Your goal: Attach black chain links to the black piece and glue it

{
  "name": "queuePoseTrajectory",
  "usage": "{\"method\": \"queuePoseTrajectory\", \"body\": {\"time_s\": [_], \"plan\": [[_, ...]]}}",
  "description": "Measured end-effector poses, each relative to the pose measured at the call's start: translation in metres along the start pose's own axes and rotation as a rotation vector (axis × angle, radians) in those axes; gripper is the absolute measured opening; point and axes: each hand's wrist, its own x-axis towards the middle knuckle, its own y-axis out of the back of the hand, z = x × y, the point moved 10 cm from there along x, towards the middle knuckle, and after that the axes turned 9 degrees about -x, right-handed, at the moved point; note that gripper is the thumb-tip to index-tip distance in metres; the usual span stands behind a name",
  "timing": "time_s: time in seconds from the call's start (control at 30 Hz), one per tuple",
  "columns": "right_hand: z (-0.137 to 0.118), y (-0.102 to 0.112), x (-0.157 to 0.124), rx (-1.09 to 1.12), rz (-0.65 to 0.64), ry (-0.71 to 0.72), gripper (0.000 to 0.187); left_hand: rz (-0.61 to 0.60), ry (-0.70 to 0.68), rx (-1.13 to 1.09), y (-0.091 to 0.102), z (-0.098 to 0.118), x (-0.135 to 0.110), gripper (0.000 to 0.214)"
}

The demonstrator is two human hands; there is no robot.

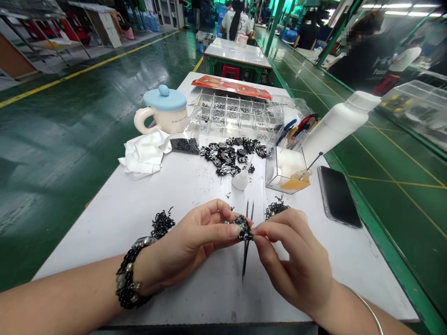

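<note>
**Clump of black parts pinched by L hand & R hand**

Clump sits just above white work table, fingertips of both hands closed on it, forearms coming in from bottom corners, wrists bent inward. Fingers hide most of it; single parts too small to make out. Slim black tweezers run upright behind clump, tips away from person; can't tell which hand has them. Beaded bracelet on L wrist, thin bangle on R. Loose black pile just beside L hand, another ahead of R. Bigger heap farther on, near clear compartment box; phone off to R.
</note>
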Motion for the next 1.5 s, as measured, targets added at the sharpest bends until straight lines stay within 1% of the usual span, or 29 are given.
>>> {"method": "queuePoseTrajectory", "body": {"time_s": [0.07, 0.17, 0.4, 0.6, 0.67, 0.8, 0.93, 1.03, 1.23, 1.5], "plan": [[-0.005, 0.001, -0.001, -0.085, 0.018, 0.064, 0.015, 0.003, -0.007, 0.015, 0.001, 0.000, 0.000, 0.020], [-0.006, -0.001, -0.003, -0.144, 0.008, 0.088, 0.014, 0.019, -0.020, 0.025, 0.003, 0.001, 0.000, 0.021], [-0.004, -0.006, -0.002, -0.064, -0.058, 0.069, 0.011, 0.034, 0.000, 0.029, 0.001, 0.001, -0.001, 0.021], [-0.007, -0.003, 0.000, -0.010, -0.049, 0.114, 0.011, -0.005, 0.084, -0.035, -0.001, -0.006, 0.000, 0.022], [-0.005, -0.005, 0.001, 0.032, -0.071, 0.095, 0.010, -0.003, 0.090, -0.037, 0.000, -0.007, 0.000, 0.022], [0.000, -0.012, 0.001, 0.112, -0.138, 0.029, 0.010, 0.019, 0.038, -0.037, 0.001, -0.003, -0.001, 0.023], [0.004, -0.017, 0.000, 0.092, -0.133, -0.021, 0.010, 0.069, 0.002, 0.013, 0.005, 0.000, -0.002, 0.023], [0.004, -0.018, -0.003, 0.057, -0.131, -0.028, 0.011, 0.091, -0.016, 0.042, 0.006, 0.002, -0.001, 0.023], [0.005, -0.013, -0.002, 0.055, -0.101, -0.032, 0.011, 0.092, -0.015, 0.057, 0.005, 0.001, -0.002, 0.023], [0.008, -0.016, -0.003, 0.049, -0.125, -0.056, 0.008, 0.102, -0.047, 0.088, 0.006, 0.005, -0.002, 0.019]]}}
